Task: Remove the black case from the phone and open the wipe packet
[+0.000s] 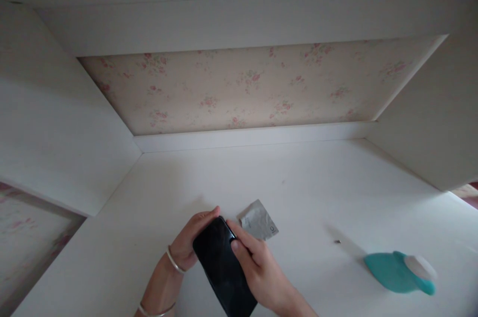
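The left hand (188, 245) cups the phone's (224, 267) far left edge, fingers curled round it; the right hand (261, 269) grips its right edge, thumb on the dark glass. The phone lies between them, long axis running from near right to far left. Just beyond the phone's far right sits a grey sachet (258, 220); well right, a teal object (399, 272), all on a white desk (317, 182) against floral wallpaper (242, 88).
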`<action>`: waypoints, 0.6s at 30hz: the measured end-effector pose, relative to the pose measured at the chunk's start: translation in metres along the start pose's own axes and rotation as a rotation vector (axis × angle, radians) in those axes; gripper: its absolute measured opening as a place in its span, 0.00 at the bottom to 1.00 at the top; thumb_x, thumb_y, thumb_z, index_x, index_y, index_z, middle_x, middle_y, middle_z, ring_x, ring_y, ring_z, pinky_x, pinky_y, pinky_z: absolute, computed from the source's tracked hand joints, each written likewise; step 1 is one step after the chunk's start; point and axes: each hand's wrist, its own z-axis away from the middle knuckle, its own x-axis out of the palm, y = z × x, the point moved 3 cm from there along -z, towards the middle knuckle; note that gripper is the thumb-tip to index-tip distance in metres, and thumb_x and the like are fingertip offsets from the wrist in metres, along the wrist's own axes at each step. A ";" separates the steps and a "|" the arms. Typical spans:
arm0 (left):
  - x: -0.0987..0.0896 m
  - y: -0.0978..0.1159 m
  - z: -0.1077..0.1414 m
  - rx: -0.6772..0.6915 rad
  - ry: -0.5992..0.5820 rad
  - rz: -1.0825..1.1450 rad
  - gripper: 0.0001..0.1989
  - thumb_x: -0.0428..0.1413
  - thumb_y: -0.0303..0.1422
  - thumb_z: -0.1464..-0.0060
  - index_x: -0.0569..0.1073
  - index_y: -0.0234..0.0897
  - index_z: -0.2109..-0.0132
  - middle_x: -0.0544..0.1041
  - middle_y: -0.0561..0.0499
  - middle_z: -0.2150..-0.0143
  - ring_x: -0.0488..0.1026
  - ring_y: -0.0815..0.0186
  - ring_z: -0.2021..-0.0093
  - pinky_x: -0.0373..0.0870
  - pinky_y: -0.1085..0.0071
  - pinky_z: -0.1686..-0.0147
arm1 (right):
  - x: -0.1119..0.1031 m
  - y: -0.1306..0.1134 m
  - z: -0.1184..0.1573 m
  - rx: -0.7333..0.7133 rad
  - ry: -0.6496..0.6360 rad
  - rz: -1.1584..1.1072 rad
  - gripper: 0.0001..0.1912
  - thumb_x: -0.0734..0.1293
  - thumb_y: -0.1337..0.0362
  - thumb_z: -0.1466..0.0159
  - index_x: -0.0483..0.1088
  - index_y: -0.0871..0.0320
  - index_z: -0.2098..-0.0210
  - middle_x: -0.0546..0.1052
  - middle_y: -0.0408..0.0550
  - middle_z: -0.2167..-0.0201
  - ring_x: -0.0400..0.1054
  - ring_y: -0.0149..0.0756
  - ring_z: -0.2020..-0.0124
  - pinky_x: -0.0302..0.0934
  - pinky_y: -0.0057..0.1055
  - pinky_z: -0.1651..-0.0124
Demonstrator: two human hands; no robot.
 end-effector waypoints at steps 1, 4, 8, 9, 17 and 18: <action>0.002 0.000 -0.002 0.032 0.017 -0.006 0.18 0.68 0.46 0.55 0.76 0.36 0.73 0.72 0.52 0.74 0.67 0.67 0.72 0.64 0.72 0.70 | -0.001 0.001 -0.001 0.007 0.009 -0.013 0.23 0.56 0.55 0.27 0.62 0.51 0.35 0.77 0.45 0.62 0.69 0.34 0.65 0.64 0.29 0.61; 0.008 0.000 -0.006 0.114 0.087 -0.035 0.18 0.67 0.45 0.52 0.73 0.35 0.72 0.69 0.54 0.75 0.64 0.69 0.73 0.61 0.74 0.72 | -0.003 0.005 -0.003 0.015 0.041 -0.036 0.23 0.56 0.54 0.27 0.63 0.51 0.35 0.77 0.47 0.57 0.71 0.37 0.57 0.64 0.33 0.52; 0.012 0.001 -0.008 0.155 0.163 -0.082 0.19 0.66 0.45 0.52 0.73 0.33 0.72 0.68 0.55 0.76 0.63 0.70 0.74 0.59 0.74 0.74 | -0.004 0.009 -0.003 0.121 0.039 -0.054 0.25 0.56 0.51 0.28 0.63 0.51 0.35 0.76 0.48 0.50 0.68 0.42 0.47 0.59 0.41 0.42; 0.012 0.000 -0.007 0.155 0.165 -0.087 0.19 0.66 0.45 0.52 0.73 0.33 0.71 0.69 0.54 0.75 0.64 0.69 0.73 0.59 0.74 0.73 | -0.004 0.009 -0.003 0.157 0.030 -0.063 0.26 0.56 0.50 0.28 0.61 0.50 0.34 0.75 0.48 0.49 0.68 0.43 0.48 0.60 0.41 0.43; 0.016 -0.008 -0.007 0.134 0.138 -0.127 0.19 0.66 0.46 0.53 0.76 0.32 0.67 0.73 0.50 0.72 0.67 0.66 0.70 0.62 0.73 0.70 | 0.000 -0.003 -0.004 0.161 -0.095 -0.257 0.35 0.70 0.61 0.38 0.57 0.47 0.34 0.75 0.44 0.54 0.70 0.37 0.59 0.66 0.33 0.56; 0.018 -0.009 -0.007 0.137 0.134 -0.138 0.19 0.66 0.46 0.52 0.76 0.32 0.67 0.73 0.50 0.72 0.67 0.66 0.70 0.62 0.73 0.70 | -0.002 -0.004 -0.006 0.129 -0.070 -0.224 0.33 0.71 0.63 0.38 0.60 0.47 0.35 0.75 0.45 0.52 0.70 0.39 0.55 0.65 0.35 0.52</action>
